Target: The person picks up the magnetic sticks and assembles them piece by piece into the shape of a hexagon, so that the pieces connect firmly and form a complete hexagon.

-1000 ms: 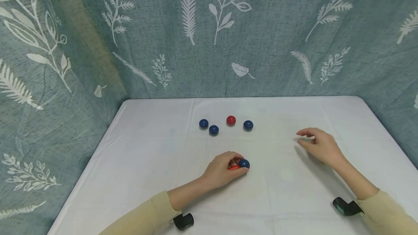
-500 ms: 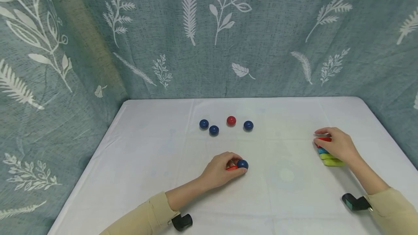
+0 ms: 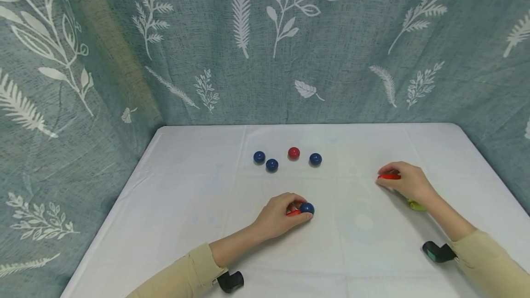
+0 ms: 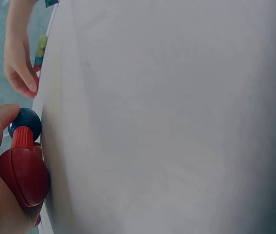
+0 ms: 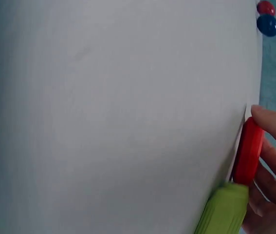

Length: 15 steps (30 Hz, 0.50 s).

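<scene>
At the middle of the table, the left hand point(image 3: 279, 215) grips a dark blue ball point(image 3: 307, 209) joined to red pieces; the left wrist view shows a ribbed red connector point(image 4: 22, 138) between the blue ball point(image 4: 25, 122) and a larger red ball point(image 4: 26, 176). On the right, the right hand point(image 3: 407, 182) pinches a red stick point(image 3: 389, 176) between thumb and fingers. In the right wrist view the red stick point(image 5: 248, 151) appears beside a green piece point(image 5: 224, 209). Beneath the right wrist, green pieces point(image 3: 416, 205) lie partly hidden.
Behind the hands lie two blue balls point(image 3: 259, 157) point(image 3: 272, 165) at the left, a red ball point(image 3: 293, 153), and another blue ball point(image 3: 315, 159) on the white table point(image 3: 198, 169). A patterned curtain point(image 3: 256, 91) hangs behind and at the left.
The right hand first moved right to the row of coloured sticks, then came back left with a red one pinched in it. The left hand has barely shifted, its grip unchanged.
</scene>
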Available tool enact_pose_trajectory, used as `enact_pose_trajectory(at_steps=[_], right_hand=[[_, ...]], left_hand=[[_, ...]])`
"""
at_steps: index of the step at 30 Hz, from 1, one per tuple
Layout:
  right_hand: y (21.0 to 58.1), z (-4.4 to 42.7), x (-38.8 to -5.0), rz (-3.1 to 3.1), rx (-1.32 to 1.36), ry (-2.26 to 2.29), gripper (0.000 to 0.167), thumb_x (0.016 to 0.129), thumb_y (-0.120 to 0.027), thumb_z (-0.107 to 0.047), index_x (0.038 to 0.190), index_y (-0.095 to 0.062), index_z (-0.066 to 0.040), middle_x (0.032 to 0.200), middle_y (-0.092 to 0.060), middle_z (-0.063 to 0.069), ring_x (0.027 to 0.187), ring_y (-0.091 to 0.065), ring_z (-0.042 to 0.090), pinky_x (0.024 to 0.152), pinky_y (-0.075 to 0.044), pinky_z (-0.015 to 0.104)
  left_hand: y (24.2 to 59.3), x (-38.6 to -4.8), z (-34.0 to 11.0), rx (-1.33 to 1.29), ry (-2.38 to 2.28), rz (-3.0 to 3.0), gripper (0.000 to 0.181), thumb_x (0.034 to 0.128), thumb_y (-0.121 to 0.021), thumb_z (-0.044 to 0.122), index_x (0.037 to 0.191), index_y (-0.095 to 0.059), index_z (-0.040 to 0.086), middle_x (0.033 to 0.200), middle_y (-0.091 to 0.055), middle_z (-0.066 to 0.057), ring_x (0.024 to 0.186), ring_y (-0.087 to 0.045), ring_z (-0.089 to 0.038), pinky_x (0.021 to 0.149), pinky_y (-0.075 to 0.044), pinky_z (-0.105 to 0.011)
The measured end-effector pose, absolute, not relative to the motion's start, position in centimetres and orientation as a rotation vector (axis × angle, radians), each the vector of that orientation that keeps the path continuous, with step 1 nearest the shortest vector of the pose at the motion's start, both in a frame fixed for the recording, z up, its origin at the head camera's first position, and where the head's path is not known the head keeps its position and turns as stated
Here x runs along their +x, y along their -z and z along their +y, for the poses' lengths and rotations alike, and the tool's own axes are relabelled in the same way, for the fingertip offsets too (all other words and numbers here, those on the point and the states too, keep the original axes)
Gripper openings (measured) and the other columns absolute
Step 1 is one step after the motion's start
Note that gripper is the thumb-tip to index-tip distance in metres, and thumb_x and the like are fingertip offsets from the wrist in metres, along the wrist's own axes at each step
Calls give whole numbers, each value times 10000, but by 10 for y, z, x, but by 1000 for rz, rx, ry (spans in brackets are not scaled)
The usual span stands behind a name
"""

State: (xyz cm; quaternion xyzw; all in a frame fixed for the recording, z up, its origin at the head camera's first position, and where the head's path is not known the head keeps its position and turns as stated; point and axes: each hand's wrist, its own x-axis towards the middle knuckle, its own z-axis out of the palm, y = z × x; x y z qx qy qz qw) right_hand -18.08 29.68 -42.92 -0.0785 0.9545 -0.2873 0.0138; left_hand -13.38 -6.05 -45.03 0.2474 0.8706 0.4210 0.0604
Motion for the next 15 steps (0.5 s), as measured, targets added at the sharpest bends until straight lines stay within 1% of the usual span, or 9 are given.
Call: enact_pose_trajectory(at_steps=[6,10,15], right_hand=[[431,277,-179,2944,-329,930,303,847,-772,-249,1055,-695,-43,1041,-660,130,914,-586,280,779,-479,416],[431,264,-176,2919,-415,974,279,830,-791,-216,1032,-700,-45,975,-662,67,846,-596,217,736,-497,359],[433,247,-172,2901,-558,982,194,837,-780,-163,995,-704,-79,926,-648,4,818,-591,163,725,-507,321]], left_hand=[[451,-133,-64,740,-1281,2630,305,877,-735,299,1105,-686,102,927,-631,55,807,-532,-78,731,-463,-228],[451,-134,-66,740,-1281,2633,311,878,-732,308,1106,-687,100,933,-632,52,813,-533,-77,737,-465,-232],[452,-134,-67,744,-1272,2646,311,878,-732,307,1109,-688,103,940,-636,47,819,-533,-79,739,-465,-231]])
